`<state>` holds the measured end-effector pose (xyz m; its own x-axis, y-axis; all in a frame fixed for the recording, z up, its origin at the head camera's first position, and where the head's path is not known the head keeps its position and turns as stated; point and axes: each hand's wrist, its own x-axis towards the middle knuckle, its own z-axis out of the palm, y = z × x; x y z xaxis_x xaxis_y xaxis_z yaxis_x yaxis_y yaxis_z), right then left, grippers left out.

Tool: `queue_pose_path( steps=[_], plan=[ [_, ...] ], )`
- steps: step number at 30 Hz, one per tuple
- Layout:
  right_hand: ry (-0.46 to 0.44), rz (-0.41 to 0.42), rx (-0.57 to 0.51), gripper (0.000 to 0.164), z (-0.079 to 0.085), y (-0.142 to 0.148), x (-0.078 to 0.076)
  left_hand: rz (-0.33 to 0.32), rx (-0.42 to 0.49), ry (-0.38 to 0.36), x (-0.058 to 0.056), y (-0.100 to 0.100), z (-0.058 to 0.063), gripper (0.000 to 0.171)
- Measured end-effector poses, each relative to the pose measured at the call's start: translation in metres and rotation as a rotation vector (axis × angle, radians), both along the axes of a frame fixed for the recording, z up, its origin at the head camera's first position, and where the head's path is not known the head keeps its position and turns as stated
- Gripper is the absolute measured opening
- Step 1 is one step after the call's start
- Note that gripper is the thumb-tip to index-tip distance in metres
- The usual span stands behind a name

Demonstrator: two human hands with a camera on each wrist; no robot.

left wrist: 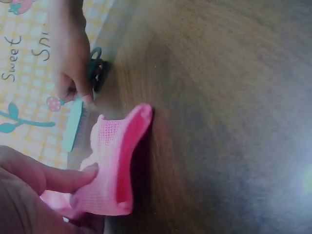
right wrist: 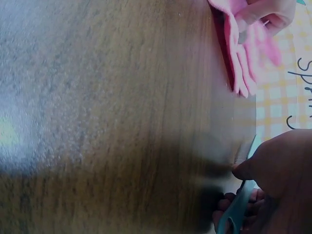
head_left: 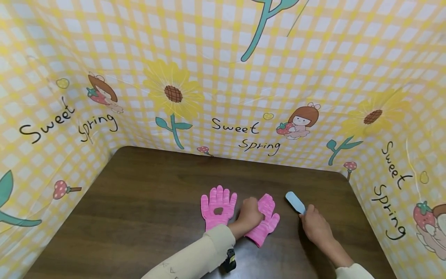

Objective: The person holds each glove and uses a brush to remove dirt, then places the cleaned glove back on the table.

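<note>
Pink knit glove point(head_left: 267, 204) at the counter point(head_left: 150, 205), pinched by left hand point(head_left: 250, 213); right hand point(head_left: 315, 226) clamped on blue brush point(head_left: 295, 202). Likely best: steady the knit, stroke lightly.

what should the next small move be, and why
Perhaps bring the blue brush over the nearer pink glove: the left hand pinches that glove, while the right hand grips the brush, bristles down, apart from it.

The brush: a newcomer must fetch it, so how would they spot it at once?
On the dark wooden table, look right of the two pink gloves. There the right hand grips the brush: pale blue and bristled, unlike the knitted gloves.
</note>
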<state>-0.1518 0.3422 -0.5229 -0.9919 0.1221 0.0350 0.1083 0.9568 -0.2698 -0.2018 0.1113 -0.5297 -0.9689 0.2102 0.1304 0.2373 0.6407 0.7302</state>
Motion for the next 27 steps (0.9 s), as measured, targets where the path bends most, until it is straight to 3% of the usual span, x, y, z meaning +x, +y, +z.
queue_pose_path(
  steps=[2,5,8,11,18,23,27],
  plan=[
    [0.004,0.004,-0.008,0.030,0.000,0.001,0.000,0.005,0.031,-0.033,-0.001,-0.002,-0.001,0.028],
    [0.003,0.002,-0.015,0.029,-0.001,0.002,0.000,-0.011,0.132,-0.165,0.006,-0.009,0.019,0.027],
    [-0.003,0.004,-0.021,0.030,-0.001,0.003,-0.001,-0.014,0.261,-0.310,0.008,-0.012,0.029,0.018],
    [-0.021,0.007,-0.026,0.030,-0.001,0.004,-0.001,-0.018,0.420,-0.437,0.008,-0.015,0.031,0.012],
    [-0.054,0.010,-0.028,0.031,0.001,0.004,0.000,-0.045,0.786,-0.728,0.003,-0.026,0.026,0.028],
    [0.035,0.030,-0.041,0.030,0.008,0.002,-0.001,-0.087,0.968,-0.848,-0.005,-0.028,0.028,0.033],
    [0.150,0.019,-0.052,0.029,0.017,-0.004,-0.004,-0.084,1.084,-0.881,-0.009,-0.029,0.035,0.041]
  ],
)
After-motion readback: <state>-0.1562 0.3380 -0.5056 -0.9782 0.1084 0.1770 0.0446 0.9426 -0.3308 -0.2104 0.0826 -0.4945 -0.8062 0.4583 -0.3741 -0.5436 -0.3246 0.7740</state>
